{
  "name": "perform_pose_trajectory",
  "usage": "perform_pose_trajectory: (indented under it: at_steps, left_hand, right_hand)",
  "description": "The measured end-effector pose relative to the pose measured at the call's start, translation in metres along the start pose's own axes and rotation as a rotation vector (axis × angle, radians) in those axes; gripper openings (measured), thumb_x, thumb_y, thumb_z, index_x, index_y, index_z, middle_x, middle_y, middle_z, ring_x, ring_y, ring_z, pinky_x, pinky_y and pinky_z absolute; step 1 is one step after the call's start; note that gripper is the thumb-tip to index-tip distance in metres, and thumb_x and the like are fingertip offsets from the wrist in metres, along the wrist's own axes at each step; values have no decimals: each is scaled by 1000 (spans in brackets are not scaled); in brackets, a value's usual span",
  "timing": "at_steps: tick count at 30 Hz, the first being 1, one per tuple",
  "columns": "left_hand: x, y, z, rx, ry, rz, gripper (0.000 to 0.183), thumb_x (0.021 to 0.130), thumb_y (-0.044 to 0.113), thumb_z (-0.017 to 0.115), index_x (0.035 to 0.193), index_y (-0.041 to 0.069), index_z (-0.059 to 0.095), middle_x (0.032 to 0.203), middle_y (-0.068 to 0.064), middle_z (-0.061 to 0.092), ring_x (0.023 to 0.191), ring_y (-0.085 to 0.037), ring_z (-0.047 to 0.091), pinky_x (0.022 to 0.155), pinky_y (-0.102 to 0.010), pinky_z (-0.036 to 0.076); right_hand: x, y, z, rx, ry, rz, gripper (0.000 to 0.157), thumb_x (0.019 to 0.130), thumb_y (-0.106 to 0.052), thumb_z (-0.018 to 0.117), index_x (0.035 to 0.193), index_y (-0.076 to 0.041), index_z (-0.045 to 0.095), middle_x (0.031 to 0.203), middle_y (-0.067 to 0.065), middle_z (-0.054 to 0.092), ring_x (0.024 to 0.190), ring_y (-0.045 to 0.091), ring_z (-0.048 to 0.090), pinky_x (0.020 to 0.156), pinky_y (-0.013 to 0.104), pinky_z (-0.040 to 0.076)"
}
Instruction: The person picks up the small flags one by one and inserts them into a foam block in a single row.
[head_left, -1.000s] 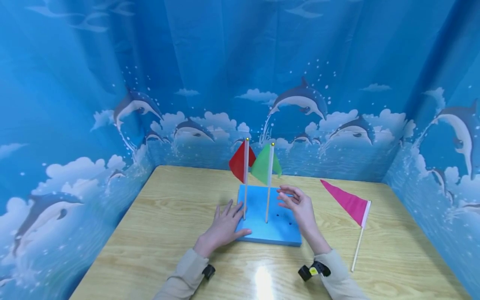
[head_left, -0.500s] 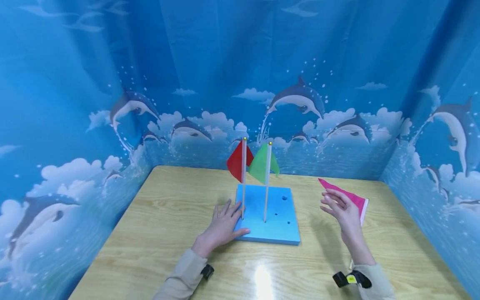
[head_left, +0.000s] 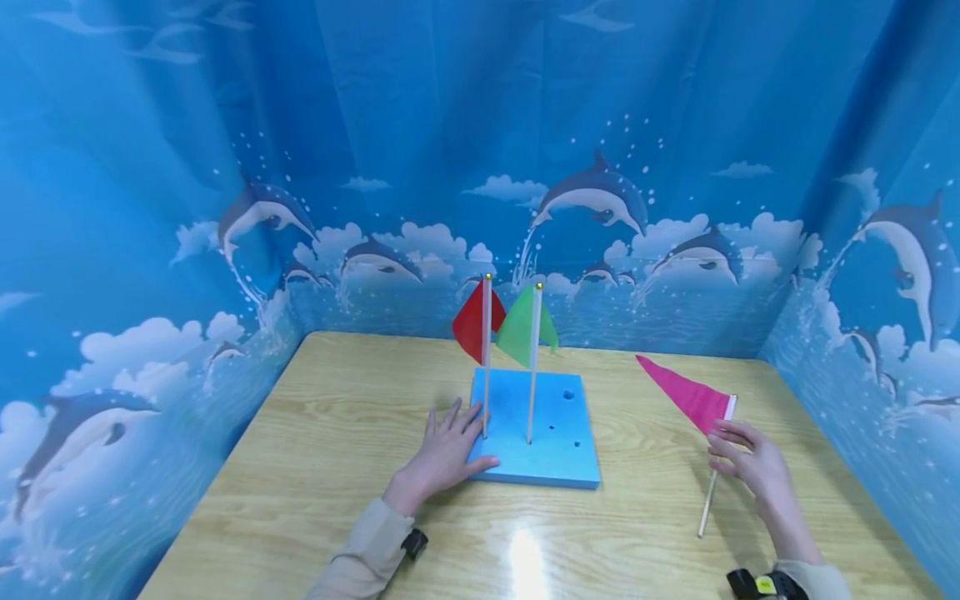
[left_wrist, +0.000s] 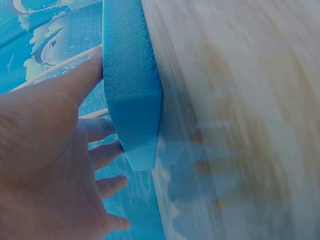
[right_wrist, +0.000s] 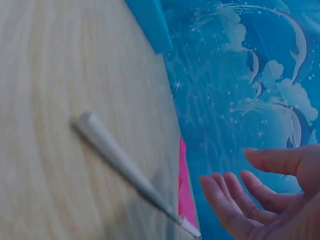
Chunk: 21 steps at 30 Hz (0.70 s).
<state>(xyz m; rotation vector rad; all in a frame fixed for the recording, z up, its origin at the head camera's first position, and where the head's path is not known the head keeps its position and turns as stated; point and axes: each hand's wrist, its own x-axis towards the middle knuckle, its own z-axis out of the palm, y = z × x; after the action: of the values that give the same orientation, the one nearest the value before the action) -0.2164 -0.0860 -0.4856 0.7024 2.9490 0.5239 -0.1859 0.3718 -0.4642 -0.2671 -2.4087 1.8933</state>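
- Head view: note pink flag [head_left: 693, 402] right of blue board [head_left: 555, 467], pole [head_left: 707, 504] running near-to-far.
- Note right hand [head_left: 753, 469] nearer, thumb and fingers apart.
- Note left hand [head_left: 441, 460] on board's left edge, spread.

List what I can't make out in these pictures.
- Head: part of the pink flag's stick, behind the right hand.
- Head: part of the blue board, covered by the left hand.
- Right wrist: most of the blue board, cut off by the top edge.
- Right wrist: detail on the pink flag's stick, blurred.
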Motion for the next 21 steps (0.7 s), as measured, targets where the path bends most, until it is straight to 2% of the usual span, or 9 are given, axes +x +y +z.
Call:
perform_pose_trajectory:
  at_steps: [2, 5, 8, 10, 12, 16, 21]
  left_hand:
    - [0, 0, 0, 5, -2, -1, 80, 96, 57, 60, 157, 10, 38, 165, -14, 30, 152, -45, 18, 115, -74, 14]
    - [0, 0, -1, 0, -4, 1, 79, 96, 57, 60, 157, 10, 38, 165, -14, 30, 152, -45, 18, 115, -74, 14]
    - [0, 1, -1, -5, 1, 8, 79, 96, 57, 61, 156, 9, 39, 164, -14, 30, 152, -46, 18, 115, -75, 14]
    - [0, 1, -1, -6, 1, 7, 80, 96, 57, 60, 157, 10, 39, 165, -14, 30, 152, -46, 18, 115, -74, 14]
    - [0, 1, 0, -7, -1, 1, 80, 96, 58, 60, 157, 10, 38, 165, -13, 29, 152, -45, 17, 116, -74, 13]
    - [-1, 1, 0, -17, 1, -2, 79, 96, 56, 61, 156, 10, 39, 165, -14, 29, 152, -46, 17, 115, -74, 13]
    - [-1, 1, -1, -22, 6, 8, 78, 97, 55, 61, 156, 9, 40, 164, -15, 30, 152, -46, 18, 115, -75, 13]
  right_hand:
    - [0, 3, -5, -10, -7, 31, 18, 100, -6, 62, 118, -9, 59, 86, -19, 64, 77, 1, 68, 73, 26, 61]
    - [0, 8, -11, -3, -19, 67, 24, 99, 3, 58, 122, 10, 56, 83, -15, 66, 75, 3, 69, 73, 27, 61]
    - [1, 13, -17, -64, -38, 97, 43, 98, 7, 55, 131, 28, 38, 83, -12, 66, 73, 4, 68, 73, 27, 62]
    - [2, 16, -21, -111, -54, 122, 53, 99, 6, 55, 136, 31, 28, 84, -11, 66, 72, 4, 68, 73, 28, 62]
    - [4, 18, -23, -138, -66, 150, 55, 99, 4, 55, 137, 31, 27, 85, -8, 67, 71, 5, 69, 73, 28, 62]
    - [10, 22, -27, -183, -94, 192, 53, 98, 0, 58, 133, 31, 33, 82, -2, 68, 67, 8, 70, 71, 27, 62]
    - [16, 22, -26, -242, -89, 223, 50, 97, -5, 62, 127, 30, 43, 77, 0, 65, 64, 7, 67, 66, 27, 61]
